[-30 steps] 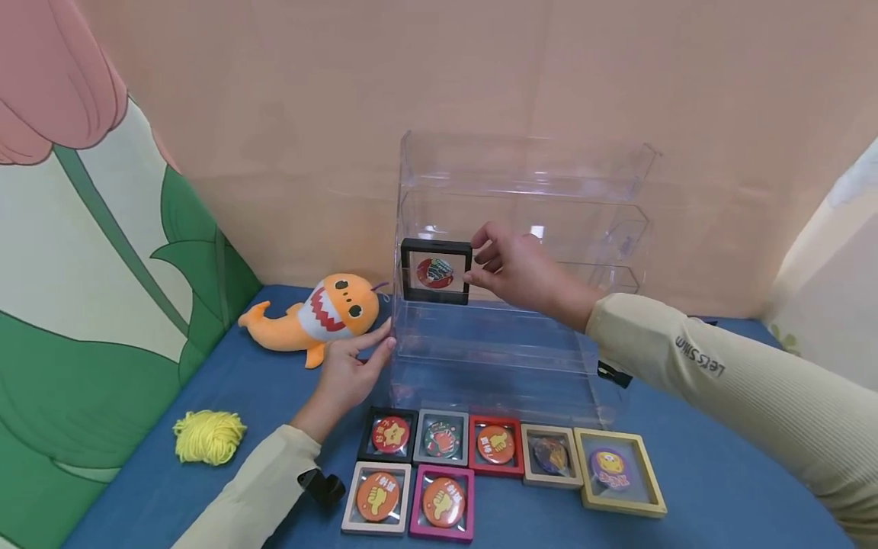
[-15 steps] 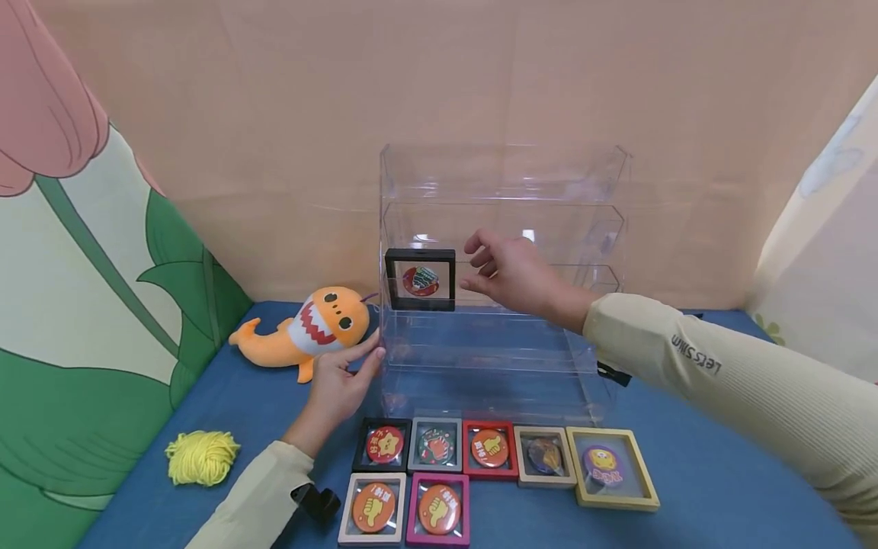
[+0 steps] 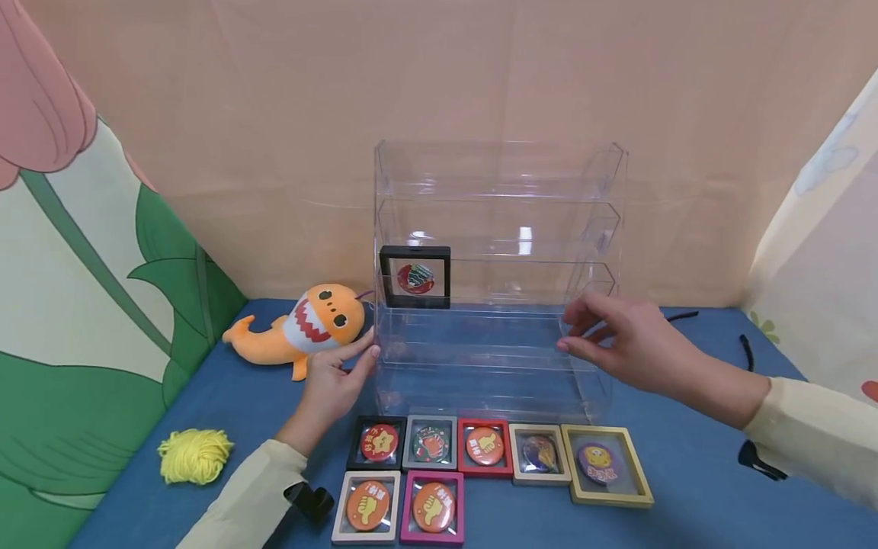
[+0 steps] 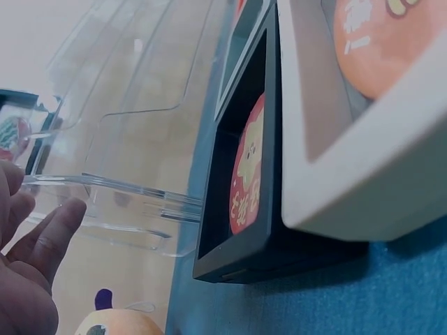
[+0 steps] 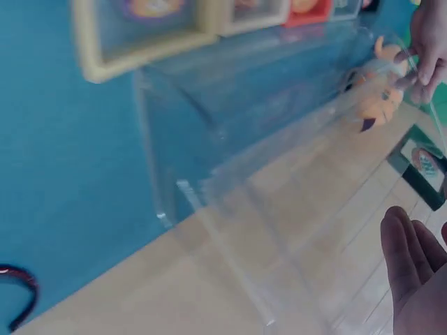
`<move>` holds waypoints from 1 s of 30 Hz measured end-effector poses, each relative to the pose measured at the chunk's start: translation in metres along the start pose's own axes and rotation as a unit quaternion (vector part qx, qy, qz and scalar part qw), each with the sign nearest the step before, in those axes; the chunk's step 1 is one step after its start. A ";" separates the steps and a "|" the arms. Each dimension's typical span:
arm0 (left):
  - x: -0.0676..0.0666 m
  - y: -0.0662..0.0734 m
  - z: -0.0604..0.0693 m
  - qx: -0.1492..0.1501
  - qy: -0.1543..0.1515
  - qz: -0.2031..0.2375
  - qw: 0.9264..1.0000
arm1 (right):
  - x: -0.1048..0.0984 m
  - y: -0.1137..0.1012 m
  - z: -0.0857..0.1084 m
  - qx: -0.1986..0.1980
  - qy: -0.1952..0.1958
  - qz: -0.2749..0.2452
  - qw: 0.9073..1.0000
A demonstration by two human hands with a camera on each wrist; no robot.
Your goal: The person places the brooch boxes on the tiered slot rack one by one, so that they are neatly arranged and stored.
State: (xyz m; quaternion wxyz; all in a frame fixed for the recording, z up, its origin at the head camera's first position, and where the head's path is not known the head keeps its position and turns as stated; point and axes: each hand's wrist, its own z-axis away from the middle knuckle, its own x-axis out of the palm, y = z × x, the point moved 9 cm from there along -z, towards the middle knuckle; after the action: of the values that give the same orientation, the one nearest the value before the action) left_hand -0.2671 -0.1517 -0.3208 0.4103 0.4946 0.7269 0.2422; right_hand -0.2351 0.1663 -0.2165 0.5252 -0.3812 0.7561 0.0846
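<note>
Touching left edge of clear rack (image 3: 480, 355): left hand (image 3: 334, 386), fingers nearly straight, only in contact. Right hand (image 3: 634, 343) hovers near rack's right end, fingers loosely bent, holding nothing. Black frame (image 3: 415, 278) stands upright at rack's left end, partway up. Seven framed badges (image 3: 485, 446) lie before rack on worktop (image 3: 542, 526).

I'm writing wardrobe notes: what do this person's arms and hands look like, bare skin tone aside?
The left hand and right hand are bare, without gloves. The left sleeve and right sleeve are cream. A black device sits at the left cuff, with another near the right.
</note>
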 end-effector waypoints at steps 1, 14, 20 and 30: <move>0.000 -0.005 0.000 0.001 -0.001 0.002 1.000 | -0.004 0.003 0.008 0.003 0.006 0.011 1.000; -0.006 -0.010 0.002 -0.016 0.003 -0.005 1.000 | 0.022 0.077 0.102 0.114 -0.038 0.022 0.993; -0.003 0.020 0.002 -0.007 -0.009 -0.013 1.000 | 0.077 0.103 0.140 0.188 -0.174 -0.066 0.964; 0.000 -0.003 0.001 -0.010 -0.007 -0.005 1.000 | 0.106 0.111 0.160 0.194 -0.256 -0.101 0.942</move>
State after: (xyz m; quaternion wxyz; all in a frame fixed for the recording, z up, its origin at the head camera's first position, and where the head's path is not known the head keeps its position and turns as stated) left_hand -0.2683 -0.1529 -0.3239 0.4218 0.4883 0.7241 0.2437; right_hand -0.2091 0.2760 -0.4072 0.7705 -0.3118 0.5555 -0.0223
